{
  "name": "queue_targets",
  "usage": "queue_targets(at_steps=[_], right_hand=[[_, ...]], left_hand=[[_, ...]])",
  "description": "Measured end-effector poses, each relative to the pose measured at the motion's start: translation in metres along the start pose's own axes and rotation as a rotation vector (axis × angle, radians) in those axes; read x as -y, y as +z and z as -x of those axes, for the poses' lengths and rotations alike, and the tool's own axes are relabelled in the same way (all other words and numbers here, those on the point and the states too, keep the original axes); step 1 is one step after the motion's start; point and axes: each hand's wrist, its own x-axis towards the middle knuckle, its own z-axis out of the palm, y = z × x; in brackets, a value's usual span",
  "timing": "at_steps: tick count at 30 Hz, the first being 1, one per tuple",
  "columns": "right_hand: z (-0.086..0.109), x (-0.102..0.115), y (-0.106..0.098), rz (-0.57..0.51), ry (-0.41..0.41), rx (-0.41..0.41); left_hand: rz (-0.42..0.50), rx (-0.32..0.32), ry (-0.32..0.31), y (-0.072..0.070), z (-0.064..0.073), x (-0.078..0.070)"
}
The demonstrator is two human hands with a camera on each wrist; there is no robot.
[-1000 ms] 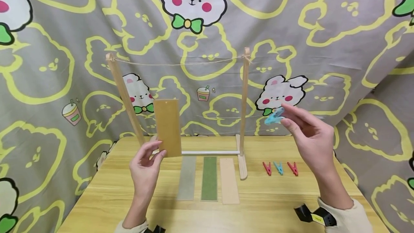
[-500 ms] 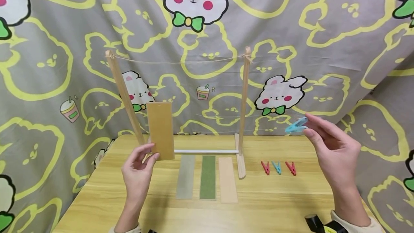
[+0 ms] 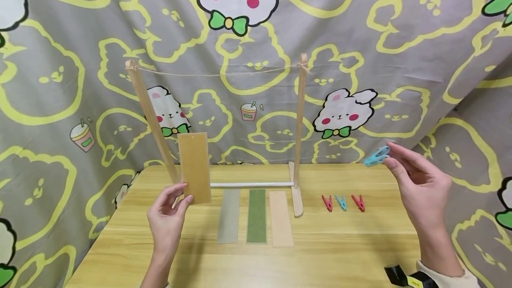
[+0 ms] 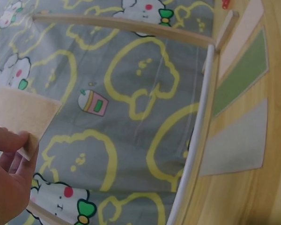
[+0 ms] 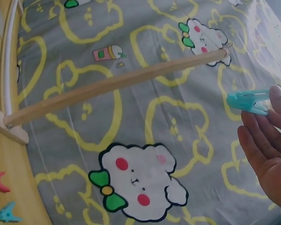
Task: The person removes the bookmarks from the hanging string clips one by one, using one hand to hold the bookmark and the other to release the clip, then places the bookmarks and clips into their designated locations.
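Note:
My left hand [image 3: 167,210] pinches a tan rectangular card [image 3: 194,168] by its lower left edge and holds it upright above the table, near the rack's left post. A small hole shows near the card's top. Out to the right, my right hand [image 3: 420,181] pinches a light blue clothespin [image 3: 377,156] by its handle ends, between thumb and fingers; its tip points left. The right wrist view shows the same clothespin [image 5: 248,101] up close. Between the hands stands a wooden rack [image 3: 300,123] with a thin string [image 3: 220,74] tied across its two posts.
On the wooden table [image 3: 320,252] lie a grey card [image 3: 229,217], a green card [image 3: 256,217] and a pale peach card [image 3: 281,219]. Right of the rack are a red clothespin [image 3: 327,203], a blue clothespin [image 3: 341,202] and another red clothespin [image 3: 358,203]. A patterned curtain [image 3: 256,146] hangs behind.
My right hand has moved right with the blue clothespin, away from the rack. My left hand has shifted slightly left and down with the tan card.

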Motion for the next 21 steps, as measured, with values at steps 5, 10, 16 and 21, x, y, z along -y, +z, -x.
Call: queue_targets(at_steps=[5,10,16,21], right_hand=[[0.002,-0.012,-0.009,0.038,0.015,-0.012],[0.002,-0.021,-0.017,0.122,0.032,-0.018],[0.007,-0.023,-0.023,0.113,0.076,-0.041],[0.01,-0.025,-0.027,0.269,0.151,-0.044]], left_hand=[[-0.044,-0.014,-0.019,-0.007,0.0,0.004],[-0.046,-0.044,-0.031,-0.012,0.0,0.007],[-0.077,-0.04,-0.059,-0.019,0.003,0.009],[-0.086,-0.068,-0.097,-0.023,0.006,0.012]])
